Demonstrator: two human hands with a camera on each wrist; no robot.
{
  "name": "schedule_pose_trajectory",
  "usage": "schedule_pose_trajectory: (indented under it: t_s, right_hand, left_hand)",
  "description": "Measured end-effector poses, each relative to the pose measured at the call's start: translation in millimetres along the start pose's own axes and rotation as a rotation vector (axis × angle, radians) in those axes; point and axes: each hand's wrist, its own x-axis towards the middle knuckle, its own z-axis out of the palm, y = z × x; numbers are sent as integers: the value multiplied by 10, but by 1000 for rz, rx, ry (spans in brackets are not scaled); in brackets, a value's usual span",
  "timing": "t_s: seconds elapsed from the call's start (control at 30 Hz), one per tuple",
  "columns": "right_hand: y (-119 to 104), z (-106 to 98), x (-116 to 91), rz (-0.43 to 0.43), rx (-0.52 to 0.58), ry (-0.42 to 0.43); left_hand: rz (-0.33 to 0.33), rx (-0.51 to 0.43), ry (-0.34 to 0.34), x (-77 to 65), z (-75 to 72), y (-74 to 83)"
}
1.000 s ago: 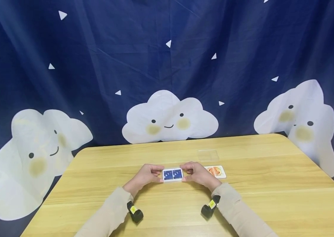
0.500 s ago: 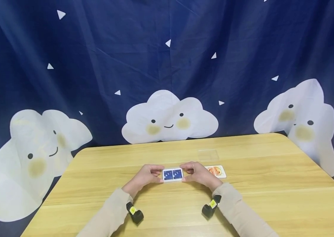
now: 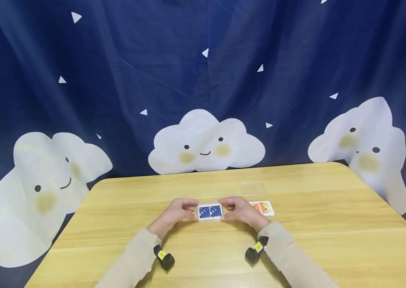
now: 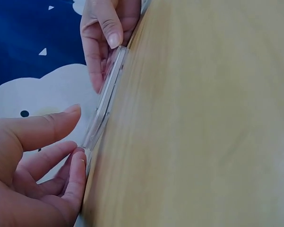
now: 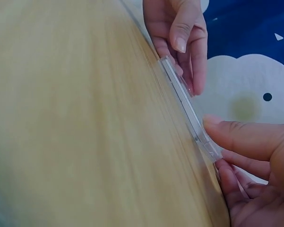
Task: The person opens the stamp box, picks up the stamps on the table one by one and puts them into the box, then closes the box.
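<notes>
A clear plastic card case point(image 3: 210, 212) with two dark blue moon pictures lies between the hands on the table. At its left end is my left hand point(image 3: 177, 212), fingertips touching the case. In the left wrist view, the left thumb point(image 4: 54, 127) stands apart from the case point(image 4: 104, 99). My right hand point(image 3: 240, 212) holds the other end, its thumb point(image 5: 227, 127) right at the case's upper edge and its fingers point(image 5: 234, 182) curled below. Partly hidden behind the right hand lies a white card piece point(image 3: 265, 209) with orange pictures.
A clear plastic cover point(image 3: 253, 188) lies farther back on the wooden table point(image 3: 203, 256). Behind the table's far edge hangs a dark blue curtain point(image 3: 174, 72) with clouds. Black cameras are strapped to both wrists.
The left thumb has drawn back slightly from the case's near left corner. The case, the right hand and the other things stay where they were.
</notes>
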Motion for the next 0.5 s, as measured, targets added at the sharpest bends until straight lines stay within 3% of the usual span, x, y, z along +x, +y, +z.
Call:
schedule_pose_trajectory:
  t_s: [0.17,0.5]
  right_hand:
    - [-41,-1,2,-4,3,3]
    - [-99,-19,13,19,18,21]
  left_hand:
    - [3,-11,14,-5,-11,45]
    - [29,22,-37,-55,45,256]
